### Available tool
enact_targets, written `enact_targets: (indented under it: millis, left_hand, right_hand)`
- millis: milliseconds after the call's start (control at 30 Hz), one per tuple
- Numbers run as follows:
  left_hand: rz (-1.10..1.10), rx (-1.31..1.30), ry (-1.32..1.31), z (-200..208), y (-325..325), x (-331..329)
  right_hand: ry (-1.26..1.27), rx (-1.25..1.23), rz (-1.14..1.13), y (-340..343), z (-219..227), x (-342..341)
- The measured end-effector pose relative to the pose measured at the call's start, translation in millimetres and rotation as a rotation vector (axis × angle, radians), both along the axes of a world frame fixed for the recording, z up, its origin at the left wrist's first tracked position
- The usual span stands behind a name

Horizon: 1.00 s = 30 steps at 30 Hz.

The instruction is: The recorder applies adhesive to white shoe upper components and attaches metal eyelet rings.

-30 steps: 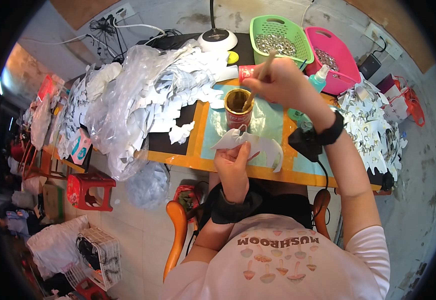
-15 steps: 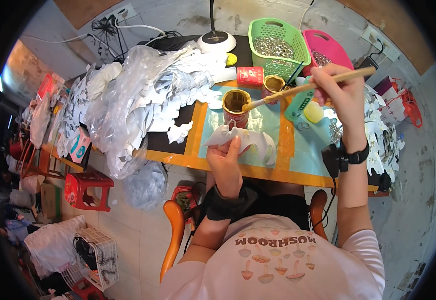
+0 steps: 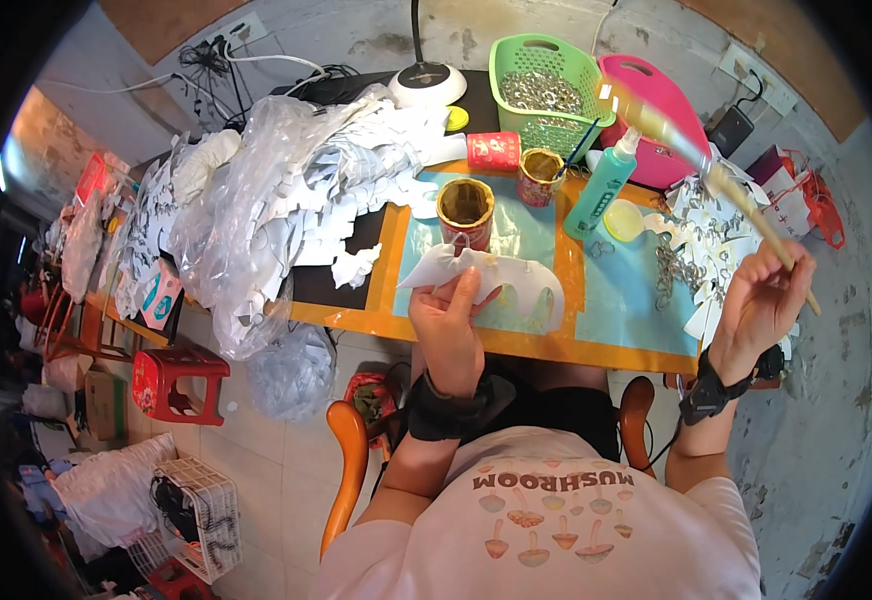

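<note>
My left hand (image 3: 446, 335) pinches a white cut-out piece (image 3: 524, 275) with curved notches along its edge, thumb on top. The piece is over the table's near edge, just in front of a red can (image 3: 468, 236) with a yellow-stained rim and brownish inside. Out to the right, my right hand (image 3: 764, 300) grips the wooden handle of a long brush (image 3: 748, 205). The brush slants up and left, and its blurred bristle end is raised in front of the pink basket. A smaller can (image 3: 540, 187) holding a thin blue stick is behind the large one.
Green (image 3: 553, 128) and pink (image 3: 676, 118) baskets at the back hold metal rings. A green bottle (image 3: 601, 190) is right of the cans. White cut-outs and plastic film (image 3: 246, 200) heap up on the left. A desk lamp base (image 3: 427, 84) and a red stool (image 3: 179, 375) also show.
My right hand has moved right and down, taking the brush away from the large can and swinging its bristles up. My left hand keeps the white piece in nearly the same place.
</note>
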<state>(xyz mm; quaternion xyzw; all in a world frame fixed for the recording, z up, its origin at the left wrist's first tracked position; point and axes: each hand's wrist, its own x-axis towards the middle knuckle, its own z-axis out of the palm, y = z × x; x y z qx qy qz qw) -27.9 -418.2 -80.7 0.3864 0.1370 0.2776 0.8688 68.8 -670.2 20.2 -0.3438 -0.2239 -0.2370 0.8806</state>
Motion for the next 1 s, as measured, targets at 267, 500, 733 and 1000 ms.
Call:
enact_targets:
  millis: [267,500,733,1000]
  left_hand:
    - [0.017,0.056,-0.024,11.9,-10.1,-7.0]
    - [0.078,0.151,-0.028,14.9,-16.4,-11.2]
    - [0.085,0.209,-0.061,17.5,-20.0,-11.6]
    - [0.052,0.222,-0.04,18.3,-18.9,-12.8]
  right_hand:
    - [0.011,-0.536,-0.011,-0.5,-34.9,-37.9]
    - [-0.009,-0.677,-0.058,0.3,-36.1,-47.4]
    - [-0.016,-0.688,-0.088,-1.7,-35.6,-48.4]
    - [-0.039,-0.686,-0.094,-4.3,-34.8,-48.1]
